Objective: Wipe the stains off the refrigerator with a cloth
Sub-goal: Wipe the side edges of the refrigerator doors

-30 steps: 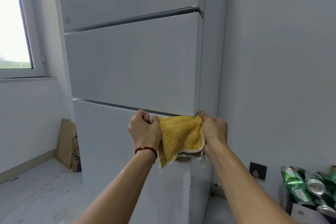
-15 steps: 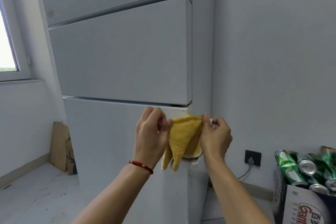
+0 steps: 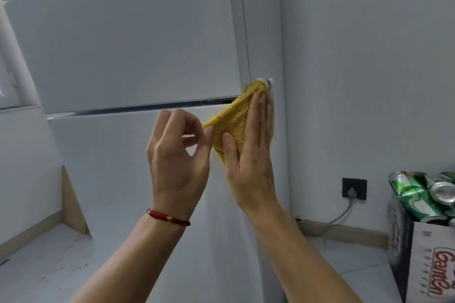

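The right hand (image 3: 251,155) now flattens the cloth (image 3: 234,120) higher on the fridge (image 3: 138,44) corner; the left hand (image 3: 177,152) loosens to a pinch

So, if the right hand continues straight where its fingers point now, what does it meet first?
The right hand points up along the refrigerator corner, with the yellow cloth under its fingers. Going on, it would probably slide the cloth up that corner edge; depth is unclear.
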`<state>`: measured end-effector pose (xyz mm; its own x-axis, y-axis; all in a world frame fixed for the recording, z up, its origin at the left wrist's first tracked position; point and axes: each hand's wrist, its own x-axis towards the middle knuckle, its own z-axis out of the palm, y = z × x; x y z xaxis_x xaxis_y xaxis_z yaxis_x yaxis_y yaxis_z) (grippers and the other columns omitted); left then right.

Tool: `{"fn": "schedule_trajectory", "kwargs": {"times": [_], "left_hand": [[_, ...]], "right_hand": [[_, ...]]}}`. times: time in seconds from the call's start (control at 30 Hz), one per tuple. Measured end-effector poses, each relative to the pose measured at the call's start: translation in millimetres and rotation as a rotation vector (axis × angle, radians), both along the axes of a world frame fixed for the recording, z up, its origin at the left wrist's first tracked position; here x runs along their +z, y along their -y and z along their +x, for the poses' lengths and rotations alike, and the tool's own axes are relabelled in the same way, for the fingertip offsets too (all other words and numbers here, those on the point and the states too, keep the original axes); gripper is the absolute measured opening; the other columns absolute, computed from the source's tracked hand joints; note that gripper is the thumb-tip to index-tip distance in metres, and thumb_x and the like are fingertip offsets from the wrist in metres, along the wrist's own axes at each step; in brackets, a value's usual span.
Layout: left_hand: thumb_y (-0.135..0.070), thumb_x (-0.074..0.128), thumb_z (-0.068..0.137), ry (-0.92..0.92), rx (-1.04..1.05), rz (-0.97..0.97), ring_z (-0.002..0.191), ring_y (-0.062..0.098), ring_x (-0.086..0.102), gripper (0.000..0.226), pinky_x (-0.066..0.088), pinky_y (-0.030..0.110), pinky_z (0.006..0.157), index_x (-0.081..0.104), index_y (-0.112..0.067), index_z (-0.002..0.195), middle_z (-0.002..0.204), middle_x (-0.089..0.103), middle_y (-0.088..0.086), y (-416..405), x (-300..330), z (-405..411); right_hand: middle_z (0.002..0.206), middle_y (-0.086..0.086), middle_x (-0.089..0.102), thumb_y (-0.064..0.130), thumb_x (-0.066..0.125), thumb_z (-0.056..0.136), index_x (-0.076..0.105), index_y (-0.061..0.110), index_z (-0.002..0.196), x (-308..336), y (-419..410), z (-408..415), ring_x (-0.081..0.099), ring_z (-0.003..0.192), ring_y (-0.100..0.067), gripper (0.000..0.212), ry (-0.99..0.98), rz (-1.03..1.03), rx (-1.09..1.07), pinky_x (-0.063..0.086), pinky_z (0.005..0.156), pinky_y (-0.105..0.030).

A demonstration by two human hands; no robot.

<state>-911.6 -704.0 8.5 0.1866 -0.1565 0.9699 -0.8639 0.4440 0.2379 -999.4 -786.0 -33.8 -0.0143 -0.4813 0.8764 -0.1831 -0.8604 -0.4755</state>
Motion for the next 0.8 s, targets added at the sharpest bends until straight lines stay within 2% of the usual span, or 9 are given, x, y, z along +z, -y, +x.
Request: {"fn": "schedule_trajectory", "kwargs": {"times": [0.13, 0.27, 0.33, 0.4, 0.47, 0.57, 0.63, 0.73, 0.8], "left_hand": [[0.003, 0.073, 0.084, -0.013, 0.046, 0.041, 0.08, 0.01, 0.057, 0.025, 0.051, 0.022, 0.065, 0.056, -0.015, 0.088, 0.09, 0.054, -0.002, -10.2, -60.2, -14.0], [0.011, 0.07, 0.074, -0.014, 0.072, 0.223, 0.085, 0.011, 0.057, 0.04, 0.049, 0.025, 0.068, 0.053, -0.021, 0.092, 0.095, 0.05, -0.007, -36.1, -139.1, -19.7], [0.012, 0.069, 0.073, 0.021, 0.077, 0.341, 0.087, 0.011, 0.057, 0.043, 0.048, 0.023, 0.071, 0.053, -0.023, 0.093, 0.098, 0.049, -0.01, -47.0, -157.8, -15.5], [0.01, 0.068, 0.074, 0.032, 0.11, 0.422, 0.088, 0.01, 0.058, 0.043, 0.049, 0.021, 0.074, 0.054, -0.025, 0.095, 0.1, 0.05, -0.012, -52.0, -164.3, -9.4], [0.008, 0.067, 0.076, -0.037, 0.136, 0.454, 0.088, 0.01, 0.058, 0.042, 0.049, 0.019, 0.073, 0.053, -0.025, 0.096, 0.099, 0.053, -0.013, -53.2, -165.3, -4.7], [0.008, 0.063, 0.077, -0.179, 0.147, 0.47, 0.086, 0.008, 0.059, 0.039, 0.05, 0.017, 0.066, 0.052, -0.023, 0.098, 0.101, 0.056, -0.009, -51.1, -173.7, -2.6], [0.007, 0.062, 0.078, -0.246, 0.159, 0.485, 0.083, 0.007, 0.061, 0.038, 0.052, 0.021, 0.063, 0.051, -0.022, 0.1, 0.101, 0.058, -0.006, -49.0, -184.6, -1.9], [0.011, 0.061, 0.077, -0.212, 0.173, 0.525, 0.083, 0.011, 0.062, 0.036, 0.053, 0.027, 0.064, 0.053, -0.018, 0.098, 0.098, 0.059, -0.004, -43.5, -200.3, 1.1], [0.013, 0.06, 0.075, -0.135, 0.166, 0.568, 0.079, 0.01, 0.062, 0.034, 0.051, 0.024, 0.065, 0.056, -0.017, 0.092, 0.095, 0.058, -0.005, -41.2, -213.9, -1.0]], "right_hand": [[0.174, 0.009, -0.01, 0.029, 0.047, 0.111, -0.005, 0.02, 0.166, -85.1, -8.8, -3.6, -0.004, 0.161, -0.015, 0.076, 0.01, 0.018, 0.083, 0.021, 0.128, -0.054], [0.175, 0.007, -0.001, 0.042, 0.043, 0.107, -0.005, 0.028, 0.167, -229.7, -29.6, -0.7, 0.008, 0.161, -0.02, 0.077, 0.078, 0.259, 0.048, 0.028, 0.122, -0.063], [0.175, 0.008, 0.001, 0.047, 0.046, 0.104, -0.004, 0.032, 0.166, -267.0, -38.1, -1.1, 0.011, 0.161, -0.02, 0.081, 0.094, 0.347, 0.051, 0.029, 0.12, -0.067], [0.175, 0.009, 0.0, 0.039, 0.05, 0.107, -0.003, 0.033, 0.166, -265.3, -38.6, -4.2, 0.008, 0.161, -0.019, 0.08, 0.062, 0.358, 0.053, 0.027, 0.121, -0.066], [0.175, 0.01, -0.002, 0.032, 0.054, 0.107, -0.002, 0.029, 0.167, -240.3, -33.5, -5.3, 0.004, 0.162, -0.018, 0.082, 0.048, 0.314, 0.078, 0.026, 0.123, -0.063], [0.175, 0.006, -0.001, 0.033, 0.053, 0.107, 0.003, 0.016, 0.167, -186.2, -23.6, -5.3, 0.001, 0.162, -0.017, 0.079, 0.033, 0.234, 0.068, 0.021, 0.126, -0.06], [0.175, 0.002, 0.002, 0.035, 0.052, 0.107, 0.007, 0.012, 0.167, -166.5, -19.5, -1.9, 0.002, 0.162, -0.017, 0.078, 0.034, 0.218, 0.045, 0.017, 0.127, -0.057], [0.175, 0.001, 0.004, 0.038, 0.051, 0.107, 0.01, 0.011, 0.166, -181.8, -20.2, 2.0, 0.004, 0.161, -0.016, 0.077, 0.063, 0.236, 0.036, 0.012, 0.13, -0.047], [0.175, 0.003, 0.005, 0.038, 0.052, 0.106, 0.011, 0.013, 0.166, -230.4, -26.6, 1.9, 0.006, 0.161, -0.016, 0.077, 0.084, 0.306, 0.054, 0.012, 0.13, -0.043]]}}
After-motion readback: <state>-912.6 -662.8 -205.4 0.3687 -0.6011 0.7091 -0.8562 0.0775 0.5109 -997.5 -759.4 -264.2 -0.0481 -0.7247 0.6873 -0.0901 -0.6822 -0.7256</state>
